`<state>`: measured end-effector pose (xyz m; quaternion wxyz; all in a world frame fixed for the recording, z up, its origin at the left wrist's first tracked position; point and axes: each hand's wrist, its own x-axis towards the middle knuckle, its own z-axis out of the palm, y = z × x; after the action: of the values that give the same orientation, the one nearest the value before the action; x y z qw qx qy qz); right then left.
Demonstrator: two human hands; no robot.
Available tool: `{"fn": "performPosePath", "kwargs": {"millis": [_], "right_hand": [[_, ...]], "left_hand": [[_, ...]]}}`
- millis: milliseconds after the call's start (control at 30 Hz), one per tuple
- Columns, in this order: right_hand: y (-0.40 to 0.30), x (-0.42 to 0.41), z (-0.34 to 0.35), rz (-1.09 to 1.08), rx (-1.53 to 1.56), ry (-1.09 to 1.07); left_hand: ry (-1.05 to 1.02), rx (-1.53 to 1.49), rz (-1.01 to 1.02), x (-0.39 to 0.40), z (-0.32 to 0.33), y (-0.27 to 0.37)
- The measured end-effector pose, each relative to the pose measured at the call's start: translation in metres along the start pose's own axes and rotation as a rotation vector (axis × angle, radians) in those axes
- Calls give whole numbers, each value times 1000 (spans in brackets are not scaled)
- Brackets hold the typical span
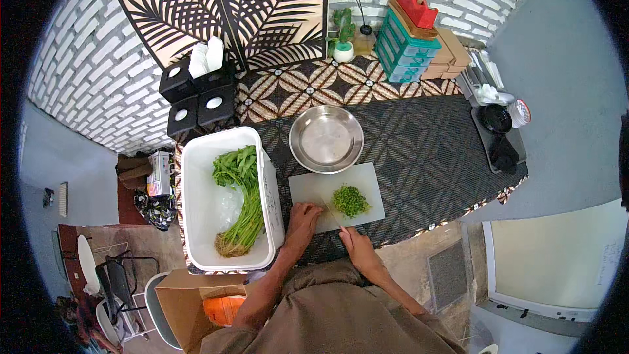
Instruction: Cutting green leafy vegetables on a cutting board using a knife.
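My right hand (360,250) grips the handle of a knife (335,214) at the near edge of a white cutting board (364,174). The blade points up and to the left, beside a small heap of finely chopped green herbs (350,200) on the board. My left hand (303,220) rests on the board's left side, its fingertips close to the blade. Whether those curled fingers hold anything is hidden from above. Just beyond the board stands a round stainless-steel bowl (326,140) with nothing visible in it.
Left of the board, a white plastic tub (196,216) holds a bunch of leafy green stems with roots (245,211). Black tissue boxes (216,103), a potted cactus (344,44) and teal drawers (408,49) line the back. A dark tray (516,145) sits at right; a cardboard box (182,300) stands below left.
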<state>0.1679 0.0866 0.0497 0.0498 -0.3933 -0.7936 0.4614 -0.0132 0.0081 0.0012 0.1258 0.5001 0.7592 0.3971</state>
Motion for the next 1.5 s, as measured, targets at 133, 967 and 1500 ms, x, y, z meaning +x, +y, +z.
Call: {"fn": "performPosePath", "kwargs": {"millis": [133,967,1500], "right_hand": [[-2,-5,-8,-68,-12,-4],[3,-7,-6,-53,-28,-70],[0,4,4,-50,8,-9]], "left_hand": [[28,-11,10,2,-1,1],[-2,-17,-20,3,-3,3],[58,-58,-25,3,-1,2]]}}
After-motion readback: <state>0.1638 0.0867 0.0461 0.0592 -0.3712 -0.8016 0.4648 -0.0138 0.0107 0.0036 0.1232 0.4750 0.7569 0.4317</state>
